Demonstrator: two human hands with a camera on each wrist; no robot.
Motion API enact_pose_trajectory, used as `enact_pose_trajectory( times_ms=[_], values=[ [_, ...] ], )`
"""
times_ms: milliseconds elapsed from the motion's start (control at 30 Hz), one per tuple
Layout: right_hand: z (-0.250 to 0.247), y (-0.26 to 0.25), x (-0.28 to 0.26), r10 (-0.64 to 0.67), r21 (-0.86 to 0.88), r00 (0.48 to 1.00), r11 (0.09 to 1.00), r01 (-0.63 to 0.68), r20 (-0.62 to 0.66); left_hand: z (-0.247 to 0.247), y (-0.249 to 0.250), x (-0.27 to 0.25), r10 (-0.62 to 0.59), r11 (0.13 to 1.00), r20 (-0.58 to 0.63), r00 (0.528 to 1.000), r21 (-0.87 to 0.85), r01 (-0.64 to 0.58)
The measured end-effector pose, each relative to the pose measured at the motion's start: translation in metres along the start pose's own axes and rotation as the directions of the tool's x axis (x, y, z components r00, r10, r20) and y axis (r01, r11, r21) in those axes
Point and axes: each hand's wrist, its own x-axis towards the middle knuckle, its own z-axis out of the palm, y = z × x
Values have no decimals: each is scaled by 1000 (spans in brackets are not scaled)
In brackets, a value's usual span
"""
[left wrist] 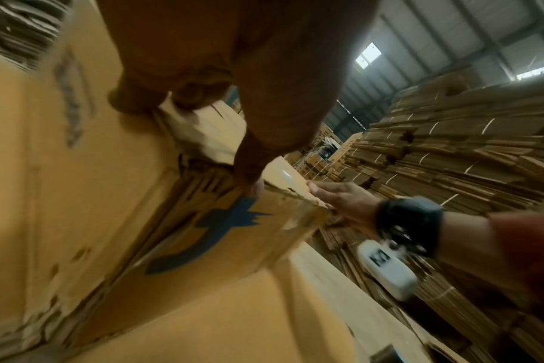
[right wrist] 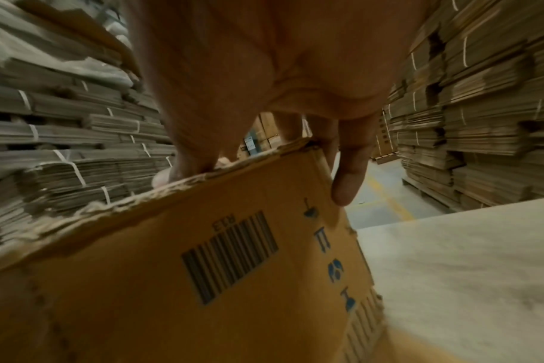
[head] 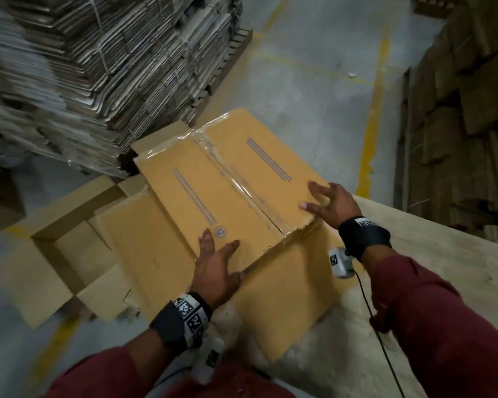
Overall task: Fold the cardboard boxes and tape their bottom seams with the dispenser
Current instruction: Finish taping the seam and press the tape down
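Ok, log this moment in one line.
box: seam taped, on table | left hand: on near edge | right hand: on right corner | dispenser: unseen

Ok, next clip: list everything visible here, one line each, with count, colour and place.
box: one, tan, taped seam facing up, on the table edge
flat cardboard: one, tan, under the box
open boxes: several, brown, on the floor at left
cardboard stacks: many bundles, grey-brown, left and right
table: one, pale
floor: grey, yellow lines
left hand: flat on the box's near edge
right hand: fingers spread over the box's right corner
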Motion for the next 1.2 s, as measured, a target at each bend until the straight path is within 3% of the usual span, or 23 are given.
enact_pose_trajectory(
  times_ms=[200, 300, 433, 567, 633, 700, 800, 900, 1033, 1100, 1200],
  values=[
    [11, 27, -51, 22, -151, 999, 988, -27, -36, -19, -31, 35, 219, 974, -14, 976, 62, -218],
    [16, 35, -80, 19, -269, 999, 963, -27, -32, -34, -41, 46, 330, 942, -54, 943, 81, -325],
    [27, 44, -123, 65, -361, 996, 929, -81, -55, -48, -42, 40, 441, 885, -13, 898, 171, -432],
    [45, 55, -165, 98, -374, 993, 920, -117, -69, -37, -51, 15, 432, 893, -9, 902, 143, -426],
    [47, 56, -176, 110, -358, 990, 924, -133, -83, -28, -52, 7, 415, 887, 27, 909, 208, -411],
    [41, 54, -182, 91, -278, 992, 954, -111, -84, -19, -45, 1, 406, 858, 59, 912, 317, -403],
    [26, 66, -196, 78, -57, 990, 995, -85, -116, -2, -20, -9, 485, 796, 80, 871, 370, -478],
    [21, 104, -218, 225, 12, 962, 974, -226, -154, 22, 8, -17, 547, 753, 124, 828, 358, -552],
    [18, 169, -230, 408, 29, 898, 912, -409, -165, 46, 45, -14, 573, 727, 112, 812, 389, -566],
    [19, 202, -223, 487, 14, 865, 872, -489, -123, 58, 63, -13, 543, 708, 141, 828, 453, -541],
    [25, 239, -204, 520, -39, 854, 854, -520, -11, 79, 86, -11, 465, 696, 170, 869, 537, -477]
  ],
)
